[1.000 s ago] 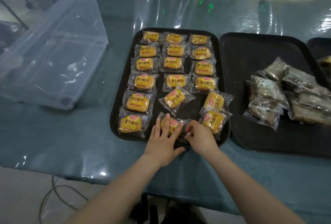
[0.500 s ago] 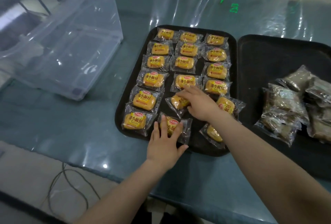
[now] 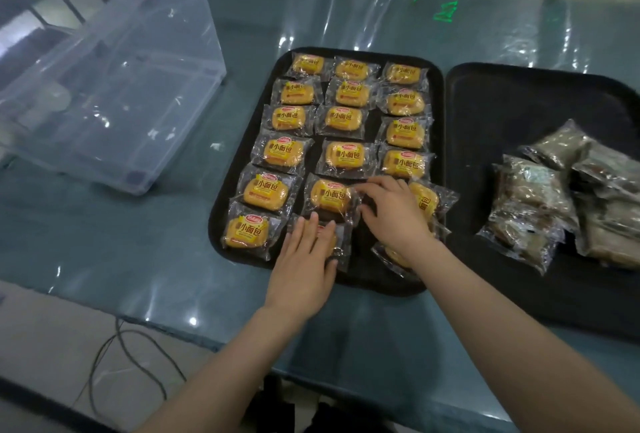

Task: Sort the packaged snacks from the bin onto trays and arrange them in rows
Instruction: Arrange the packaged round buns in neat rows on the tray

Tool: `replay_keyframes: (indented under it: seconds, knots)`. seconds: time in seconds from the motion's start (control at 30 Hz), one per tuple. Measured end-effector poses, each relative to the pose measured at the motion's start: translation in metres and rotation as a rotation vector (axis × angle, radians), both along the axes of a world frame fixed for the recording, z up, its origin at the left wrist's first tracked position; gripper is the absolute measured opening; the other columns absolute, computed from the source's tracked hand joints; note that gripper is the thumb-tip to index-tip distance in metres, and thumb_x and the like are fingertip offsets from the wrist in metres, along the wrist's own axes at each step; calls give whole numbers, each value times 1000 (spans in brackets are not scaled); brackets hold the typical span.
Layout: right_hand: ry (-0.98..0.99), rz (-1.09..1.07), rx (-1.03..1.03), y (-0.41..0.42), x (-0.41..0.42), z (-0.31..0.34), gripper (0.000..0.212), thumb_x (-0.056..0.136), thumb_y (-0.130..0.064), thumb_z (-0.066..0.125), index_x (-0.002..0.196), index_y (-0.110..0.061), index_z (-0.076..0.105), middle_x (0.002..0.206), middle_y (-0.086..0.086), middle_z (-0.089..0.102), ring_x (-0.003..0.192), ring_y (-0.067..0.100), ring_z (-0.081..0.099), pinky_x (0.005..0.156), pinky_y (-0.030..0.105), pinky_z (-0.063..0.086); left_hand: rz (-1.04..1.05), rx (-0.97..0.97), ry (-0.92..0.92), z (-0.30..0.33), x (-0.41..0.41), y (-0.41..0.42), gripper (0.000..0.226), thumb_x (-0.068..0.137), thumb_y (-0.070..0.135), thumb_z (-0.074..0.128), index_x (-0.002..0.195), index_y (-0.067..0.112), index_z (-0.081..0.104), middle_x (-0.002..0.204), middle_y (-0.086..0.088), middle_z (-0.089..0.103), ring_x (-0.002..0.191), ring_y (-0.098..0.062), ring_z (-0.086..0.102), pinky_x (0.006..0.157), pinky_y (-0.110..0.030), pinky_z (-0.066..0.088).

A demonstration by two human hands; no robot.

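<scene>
My left hand (image 3: 304, 259) lies flat, fingers straight and together, on the pack (image 3: 341, 242) at the near end of the middle row of the left tray (image 3: 221, 204). That pack is mostly hidden under my palm; only its clear wrapper edge and a bit of red label show. My right hand (image 3: 393, 214) has its fingers curled, with the fingertips (image 3: 362, 190) pinching the right edge of the wrapper of the bun (image 3: 329, 195) just beyond that pack, second from the near end of the middle row. The bun sits flat on the tray, label up.

The tray holds yellow buns in clear wrappers, three rows running away from me. The left row is straight and full, ending at the corner bun (image 3: 247, 231) by the tray's near left corner. In the right row, a tilted bun (image 3: 427, 200) lies beside my right hand, turned at an angle to the others, and another one (image 3: 393, 257) peeks out from under my right wrist near the tray's near right corner.

Right of this tray, just beside it, is a second tray (image 3: 485, 113) with a loose heap of brown packs (image 3: 530, 204) on its right part. Left of the first tray, well apart, the clear bin (image 3: 114, 103) stands tilted on the table (image 3: 138, 259).
</scene>
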State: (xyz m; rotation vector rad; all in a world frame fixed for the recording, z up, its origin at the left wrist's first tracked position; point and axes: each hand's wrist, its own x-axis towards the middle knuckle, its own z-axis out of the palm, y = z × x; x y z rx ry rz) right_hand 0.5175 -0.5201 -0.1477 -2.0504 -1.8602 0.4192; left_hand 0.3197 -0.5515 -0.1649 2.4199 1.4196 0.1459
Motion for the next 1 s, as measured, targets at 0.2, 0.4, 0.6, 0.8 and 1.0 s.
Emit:
replay_keyframes:
  seconds: [0.2,0.4,0.6,0.8,1.0]
  knots:
    - [-150,-210,-63,-35,46,4,37,92,-17,55,129,-22,58,143,3,47,130,29,38,102,46,39,-55,-10,-28,6,18,10,59,97,33,40,150,28,15,159,2,7,143,-9,-9,114,-29,-6]
    - [-144,-241,-46,-58,44,-1,25,90,-34,61,107,-17,68,125,5,50,114,27,42,92,39,43,-102,-79,-22,5,30,14,57,96,30,43,148,32,19,159,9,6,142,-4,-8,103,-30,-3]
    - [245,-492,-25,-71,39,-1,6,92,-22,59,92,-17,56,90,-3,55,83,21,58,72,36,47,-99,-110,-63,2,31,16,61,95,29,47,149,29,19,159,5,8,144,-9,-5,111,-27,-3]
    - [493,-547,-136,-92,22,0,13,84,-13,60,78,-21,52,71,-1,63,66,18,65,63,35,54,-91,-125,-104,2,33,19,59,96,35,46,148,31,19,158,8,9,143,-6,-4,110,-28,1]
    - [302,-411,-179,-102,21,2,14,84,-7,58,90,-19,57,81,-2,62,77,16,59,70,34,51,-286,-7,1,1,52,11,52,99,40,35,148,32,21,158,-1,12,145,-15,5,112,-27,-7]
